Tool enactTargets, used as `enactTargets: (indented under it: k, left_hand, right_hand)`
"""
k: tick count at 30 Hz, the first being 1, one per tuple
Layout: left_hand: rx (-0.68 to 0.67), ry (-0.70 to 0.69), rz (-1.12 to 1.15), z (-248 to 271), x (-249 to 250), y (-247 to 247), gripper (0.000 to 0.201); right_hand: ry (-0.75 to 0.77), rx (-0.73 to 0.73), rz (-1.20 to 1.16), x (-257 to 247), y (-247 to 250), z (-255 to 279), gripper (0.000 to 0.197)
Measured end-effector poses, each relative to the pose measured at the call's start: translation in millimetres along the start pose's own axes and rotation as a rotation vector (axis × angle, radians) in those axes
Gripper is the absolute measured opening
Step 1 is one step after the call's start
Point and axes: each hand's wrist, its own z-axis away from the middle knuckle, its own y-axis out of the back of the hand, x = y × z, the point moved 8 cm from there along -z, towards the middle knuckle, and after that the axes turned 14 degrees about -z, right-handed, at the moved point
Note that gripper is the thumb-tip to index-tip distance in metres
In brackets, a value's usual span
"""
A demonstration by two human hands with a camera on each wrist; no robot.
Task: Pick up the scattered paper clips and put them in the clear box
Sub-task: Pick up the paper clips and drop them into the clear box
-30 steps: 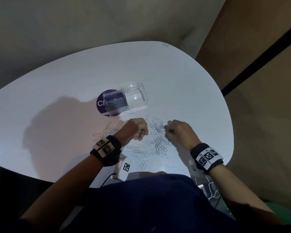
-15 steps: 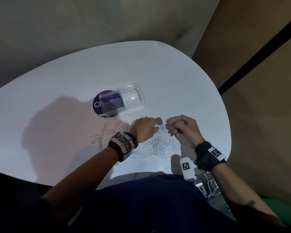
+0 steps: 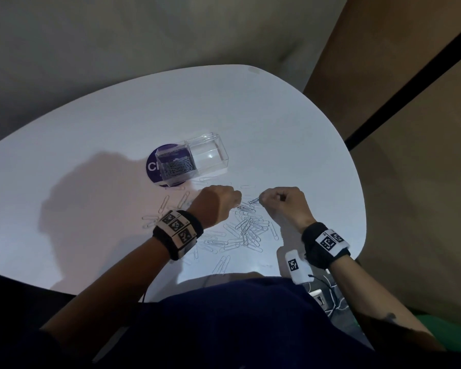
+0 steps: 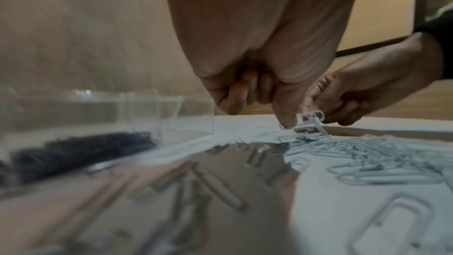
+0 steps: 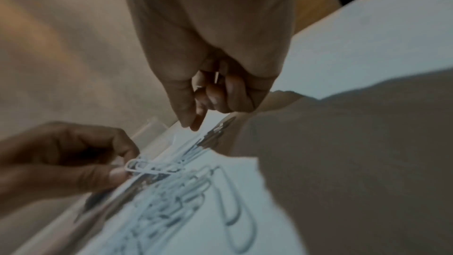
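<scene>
1. Clear box (image 3: 206,155), left of centre on the white worktop (image 3: 91,129): one box, open at the top, standing partly over a round purple sticker (image 3: 151,166). A dark heap of paper clips already lies in its left end; the right end shows bare.
2. Outlying paper clips (image 3: 165,203), left of the left hand: roughly ten lie singly and flat. Judged light, stiff wire, thin and smooth; each sits flush on the worktop, so a fingertip pinch across the rounded end, or a nail under the loop, seems the likeliest hold.
3. Left hand (image 3: 216,203): one, fingers (image 4: 285,115) curled, thumb and forefinger closed on a paper clip at the near edge of the heap, as both wrist views show.
4. Main heap of paper clips (image 3: 246,233), between and below the two hands: too many and too overlapped to count, several dozen at a guess. Loops look interlocked, so lifting one may drag neighbours along.
5. Right hand (image 3: 282,206): one, fingers (image 5: 218,96) curled to the palm with thumb and forefinger tips together. The head view shows clips at those tips, and a white sliver sits inside the fist; how many it carries cannot be told.
6. Wrist bands with printed markers: two, one per wrist.
</scene>
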Motion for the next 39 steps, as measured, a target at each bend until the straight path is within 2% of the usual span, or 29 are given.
enactTargets:
  k: [2,7,10,12,14,18,20,23,26,28,30,32,34,39]
  left_hand:
    - [-0.03,-0.01,-0.03,5.8,-4.7,0.6,0.02]
    - [-0.008,0.017,-0.052,6.4,-5.5,9.1,0.014]
    - [0.059,0.046,-0.053,0.7,-0.1,9.4,0.013]
    - [-0.034,0.07,-0.06,-5.8,6.0,5.2,0.012]
    - [-0.141,0.084,-0.09,-9.8,10.6,-2.1,0.017]
    - [-0.176,0.116,-0.085,-8.9,10.4,-10.9,0.018]
    - [-0.183,0.133,-0.074,-5.5,7.3,-12.7,0.023]
    - [-0.143,0.143,-0.063,1.0,1.4,-9.7,0.028]
    - [-0.064,0.156,0.019,8.6,-2.1,-2.9,0.029]
    - [-0.052,0.164,0.066,11.0,-1.0,-1.3,0.021]
    - [-0.068,0.155,0.054,10.4,3.3,-2.2,0.015]
    - [-0.109,0.145,0.01,8.2,7.4,-6.7,0.018]
    - [-0.123,0.151,-0.011,6.5,8.8,-10.6,0.017]
    - [-0.151,0.185,0.02,7.4,6.6,-14.4,0.013]
  right_hand:
    - [0.064,-0.001,0.26,-1.1,-2.6,-5.9,0.022]
    - [0.167,-0.035,0.482,-9.8,-19.4,-8.6,0.014]
    - [0.201,-0.075,0.602,-18.7,-26.8,-8.0,0.008]
    - [0.205,-0.098,0.622,-19.6,-28.5,-8.8,0.022]
    - [0.216,-0.094,0.583,-23.1,-26.5,-8.4,0.032]
    - [0.129,-0.071,0.309,-19.0,-13.5,-7.5,0.017]
    - [0.047,-0.062,0.127,-14.2,-7.7,-5.7,0.019]
    - [-0.072,-0.077,-0.156,-10.7,-8.5,1.0,0.016]
    - [-0.115,-0.111,-0.3,-11.7,-11.6,6.4,0.007]
    - [-0.152,-0.123,-0.385,-9.4,-13.4,6.4,0.006]
    - [-0.188,-0.136,-0.45,-8.4,-17.1,6.8,0.015]
    - [-0.207,-0.16,-0.517,-7.0,-22.6,6.7,0.023]
    - [-0.22,-0.193,-0.563,-6.1,-29.5,7.4,0.022]
    - [-0.202,-0.138,-0.365,-4.0,-27.9,7.9,0.02]
